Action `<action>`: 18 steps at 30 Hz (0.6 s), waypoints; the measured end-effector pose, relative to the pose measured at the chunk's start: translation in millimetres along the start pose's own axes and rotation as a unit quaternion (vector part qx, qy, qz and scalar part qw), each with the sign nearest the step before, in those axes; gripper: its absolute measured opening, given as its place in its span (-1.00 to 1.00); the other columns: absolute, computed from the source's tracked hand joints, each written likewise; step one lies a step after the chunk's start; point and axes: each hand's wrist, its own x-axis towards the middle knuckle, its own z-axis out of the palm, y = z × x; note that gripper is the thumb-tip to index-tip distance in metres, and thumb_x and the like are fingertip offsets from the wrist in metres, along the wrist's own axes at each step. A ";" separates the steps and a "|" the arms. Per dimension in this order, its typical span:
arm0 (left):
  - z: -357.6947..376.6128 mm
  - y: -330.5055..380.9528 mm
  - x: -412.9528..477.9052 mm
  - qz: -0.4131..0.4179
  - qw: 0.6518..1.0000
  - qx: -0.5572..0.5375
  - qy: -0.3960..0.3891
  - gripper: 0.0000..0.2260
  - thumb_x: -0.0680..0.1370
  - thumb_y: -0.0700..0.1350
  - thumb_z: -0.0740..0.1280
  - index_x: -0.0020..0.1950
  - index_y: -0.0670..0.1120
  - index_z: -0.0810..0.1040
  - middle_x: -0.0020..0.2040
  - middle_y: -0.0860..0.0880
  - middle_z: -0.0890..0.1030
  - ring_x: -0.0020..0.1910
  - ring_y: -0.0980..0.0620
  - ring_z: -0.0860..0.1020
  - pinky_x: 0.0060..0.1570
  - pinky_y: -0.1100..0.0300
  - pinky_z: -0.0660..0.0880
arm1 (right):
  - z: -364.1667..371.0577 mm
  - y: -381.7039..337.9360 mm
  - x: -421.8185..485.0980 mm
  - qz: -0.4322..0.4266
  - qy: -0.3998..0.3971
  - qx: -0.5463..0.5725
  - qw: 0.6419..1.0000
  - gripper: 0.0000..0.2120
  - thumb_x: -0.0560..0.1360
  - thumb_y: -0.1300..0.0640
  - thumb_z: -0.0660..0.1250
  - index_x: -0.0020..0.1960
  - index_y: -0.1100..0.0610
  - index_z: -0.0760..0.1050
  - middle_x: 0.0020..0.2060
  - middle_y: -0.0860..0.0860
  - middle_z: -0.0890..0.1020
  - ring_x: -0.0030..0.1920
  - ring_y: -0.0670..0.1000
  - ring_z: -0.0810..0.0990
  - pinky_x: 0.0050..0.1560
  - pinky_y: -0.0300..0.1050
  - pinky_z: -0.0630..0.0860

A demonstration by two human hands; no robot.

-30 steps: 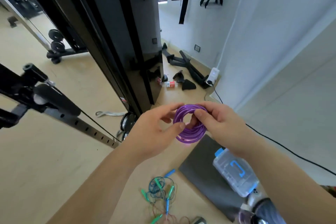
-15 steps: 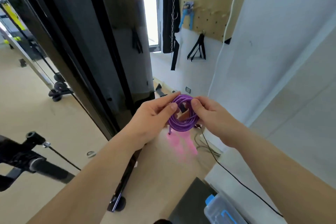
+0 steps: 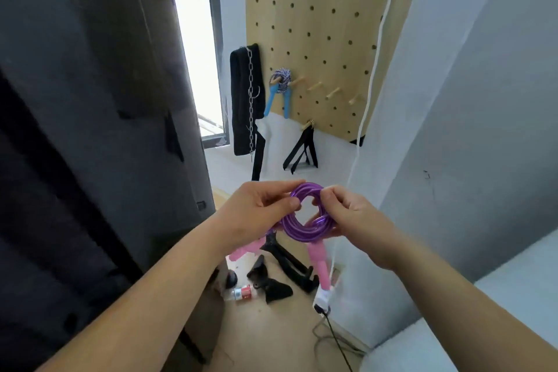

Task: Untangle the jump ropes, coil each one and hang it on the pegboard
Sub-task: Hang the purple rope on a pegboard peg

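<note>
- Purple jump rope (image 3: pixel 306 228): wound into a tight round coil, held in the air below and in front of the pegboard (image 3: pixel 320 24), clear of it
- Left hand (image 3: pixel 256 214): thumb and fingers curled in, pinching the side of the coil that lies under the pegboard's left edge
- Right hand (image 3: pixel 353 220): fingers curled round the opposite side of the coil, gripping it
- Pink handles (image 3: pixel 320 266): one hangs straight down from the coil, away from the pegboard; the other shows under the left hand, partly hidden
- Pegboard: pale wood, on the wall, rows of holes, a line of wooden pegs across its lower half
- Blue-handled rope (image 3: pixel 280 90): coiled on a peg at the pegboard's lower left, handles pointing down
- Black belt with chain (image 3: pixel 244 100): hangs just left of the pegboard
- Black straps (image 3: pixel 302 151): hang from a peg at the pegboard's bottom edge
- White cable (image 3: pixel 371 84): runs down just right of the pegboard
- Small bottle (image 3: pixel 241 293): lies on the floor well below the pegboard, beside black equipment
</note>
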 end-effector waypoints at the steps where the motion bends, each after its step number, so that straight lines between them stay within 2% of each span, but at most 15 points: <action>1: -11.8 4.4 22.3 -0.002 1.000 -0.006 -0.007 -0.68 0.64 -0.18 0.36 0.35 0.12 0.61 -0.01 -0.06 0.75 0.02 -0.14 0.69 0.05 0.20 0.66 | -4.9 -7.4 21.7 0.000 0.005 -0.009 1.000 -0.70 0.69 -0.11 0.15 0.16 0.06 0.54 -0.07 0.08 0.73 -0.05 0.06 0.76 0.13 0.08 0.68; 3: -32.6 11.1 63.6 -0.004 1.000 0.003 -0.016 -0.68 0.62 -0.22 0.39 0.33 0.06 0.62 -0.05 -0.01 0.76 -0.05 -0.07 0.72 -0.02 0.25 0.65 | -13.2 -20.4 61.5 -0.001 0.016 -0.013 1.000 -0.70 0.69 -0.11 0.15 0.16 0.05 0.54 -0.06 0.08 0.74 -0.05 0.02 0.76 0.16 0.07 0.67; 7: -60.8 13.9 140.9 -0.008 0.999 0.036 0.011 -0.77 0.59 -0.23 0.43 0.22 -0.04 0.62 -0.10 -0.04 0.76 -0.09 -0.05 0.73 0.00 0.15 0.68 | -32.5 -37.3 129.8 0.009 0.044 -0.001 0.999 -0.71 0.69 -0.10 0.18 0.15 0.06 0.58 -0.06 0.07 0.74 -0.03 0.03 0.74 0.20 0.06 0.65; 10: -73.3 14.3 195.0 0.014 0.997 0.052 0.049 -0.83 0.61 -0.26 0.39 0.16 -0.07 0.65 -0.13 -0.07 0.75 -0.12 -0.03 0.72 -0.08 0.21 0.67 | -49.4 -45.8 178.4 0.007 0.062 -0.016 0.998 -0.71 0.68 -0.11 0.22 0.10 0.03 0.63 -0.06 0.10 0.74 0.02 0.10 0.72 0.19 0.09 0.65; 14: -89.6 10.6 264.0 0.028 0.994 0.057 0.084 -0.86 0.62 -0.23 0.38 0.09 -0.02 0.66 -0.12 -0.07 0.74 -0.10 -0.01 0.71 -0.04 0.13 0.69 | -72.7 -53.1 244.9 0.001 0.080 0.003 0.997 -0.78 0.66 -0.06 0.30 0.12 0.06 0.60 -0.07 0.08 0.76 -0.02 0.09 0.73 0.11 0.12 0.65; 18: -112.2 8.3 323.7 0.033 0.992 0.062 0.108 -0.86 0.62 -0.23 0.39 0.14 -0.06 0.66 -0.08 -0.13 0.73 -0.08 -0.04 0.71 -0.02 0.10 0.68 | -97.5 -56.4 309.2 -0.010 0.096 -0.019 0.995 -0.85 0.62 -0.02 0.37 0.07 0.03 0.62 -0.04 0.07 0.74 0.02 0.16 0.72 -0.09 0.00 0.62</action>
